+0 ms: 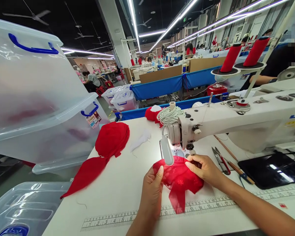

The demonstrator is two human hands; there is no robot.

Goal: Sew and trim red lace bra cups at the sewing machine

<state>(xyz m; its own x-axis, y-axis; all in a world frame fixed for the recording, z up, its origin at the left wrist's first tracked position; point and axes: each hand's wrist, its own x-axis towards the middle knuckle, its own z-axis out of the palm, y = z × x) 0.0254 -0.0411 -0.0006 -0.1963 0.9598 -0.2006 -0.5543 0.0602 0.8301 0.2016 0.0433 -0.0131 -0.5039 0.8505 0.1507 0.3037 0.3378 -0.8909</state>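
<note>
A sheer red piece of embroidered fabric (pixel 180 178) is stretched between my two hands in front of the sewing machine (pixel 211 121). My left hand (pixel 153 183) pinches its left edge, thumb on top. At its upper right edge, the thumb and fingers of my right hand (pixel 201 167) grip the cloth close to the needle area. A pale lamp arm (pixel 167 152) hangs over the top of the fabric and hides part of it. One strip of the cloth drops toward the printed ruler (pixel 123 218) on the table.
Red fabric pieces (pixel 112 139) lie at the table's left, beside a white scrap (pixel 140 140). Scissors (pixel 221 160), an awl-like wooden-handled tool (pixel 243 173) and a black tablet-like slab (pixel 272 168) lie right. Plastic bins (pixel 46 131) stand left. Red thread cones (pixel 231 58) rise above the machine.
</note>
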